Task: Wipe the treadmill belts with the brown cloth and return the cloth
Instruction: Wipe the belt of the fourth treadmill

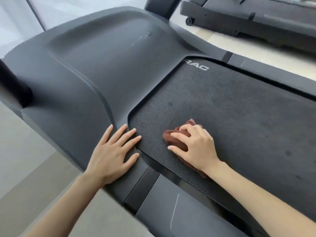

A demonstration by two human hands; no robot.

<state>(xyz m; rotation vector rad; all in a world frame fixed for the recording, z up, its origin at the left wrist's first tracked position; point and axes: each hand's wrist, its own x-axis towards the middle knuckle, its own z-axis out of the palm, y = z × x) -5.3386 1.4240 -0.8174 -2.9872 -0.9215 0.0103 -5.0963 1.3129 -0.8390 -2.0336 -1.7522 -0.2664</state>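
Observation:
The dark textured treadmill belt [230, 106] runs from the centre toward the right. My right hand [195, 146] lies on top of the bunched brown cloth [172, 135], fingers curled over it, pressing it onto the belt near its front-left corner. Part of the cloth pokes out under my wrist. My left hand [113, 151] rests flat with spread fingers on the grey motor cover [89, 79] and side rail, its fingertips reaching the belt's edge.
A black upright post [13, 86] rises at the left. A second treadmill [256, 17] stands at the top right across a strip of pale floor [213, 41]. Grey floor [25, 159] lies at the lower left. The near side rail [171, 211] runs bottom centre.

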